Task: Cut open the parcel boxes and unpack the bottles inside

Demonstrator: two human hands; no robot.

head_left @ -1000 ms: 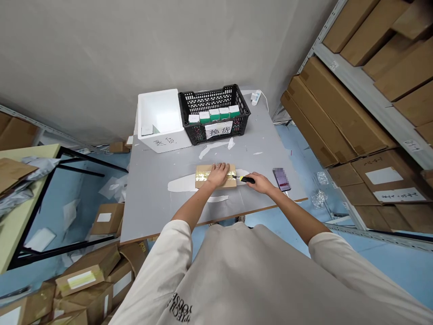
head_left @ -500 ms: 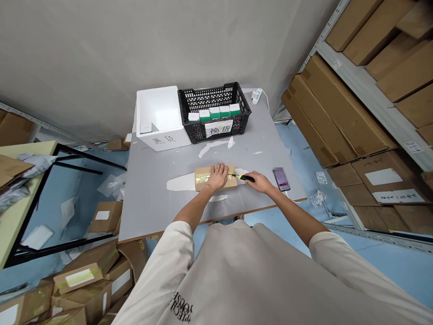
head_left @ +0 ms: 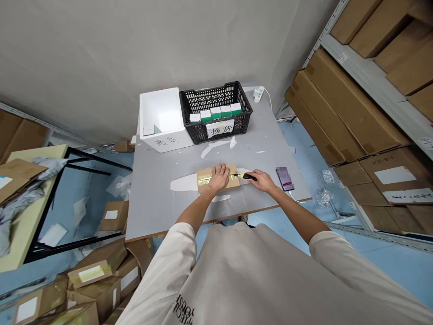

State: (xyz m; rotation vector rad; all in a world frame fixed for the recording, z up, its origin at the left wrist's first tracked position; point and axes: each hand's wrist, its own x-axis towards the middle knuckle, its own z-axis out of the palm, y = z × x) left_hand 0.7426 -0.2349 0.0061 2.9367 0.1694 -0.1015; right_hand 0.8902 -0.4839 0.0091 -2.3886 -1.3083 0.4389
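Observation:
A small brown cardboard box [head_left: 202, 181] with yellowish clear tape along its top lies on the table in front of me. My left hand [head_left: 219, 177] rests flat on top of it, fingers slightly apart and pointing away from me. At the box's right end, my right hand [head_left: 263, 181] is closed around the handle of a black and yellow utility knife [head_left: 249, 176]. The blade points left and meets the taped top near the right edge; how deep it sits I cannot tell. A phone [head_left: 285, 178] with a white cable lies right of this hand.
On the grey table [head_left: 152, 207], a white foam box [head_left: 158, 101] and a black crate [head_left: 216, 124] holding several white and green boxes stand at the back. A charger [head_left: 258, 94] is at the back right. Cartons [head_left: 96, 271] are piled at lower left; shelving [head_left: 365, 76] stands right.
The whole view has shifted slightly, so the table and boxes appear a little further right. My left hand stays on the box, and the knife remains at its right end with little visible movement.

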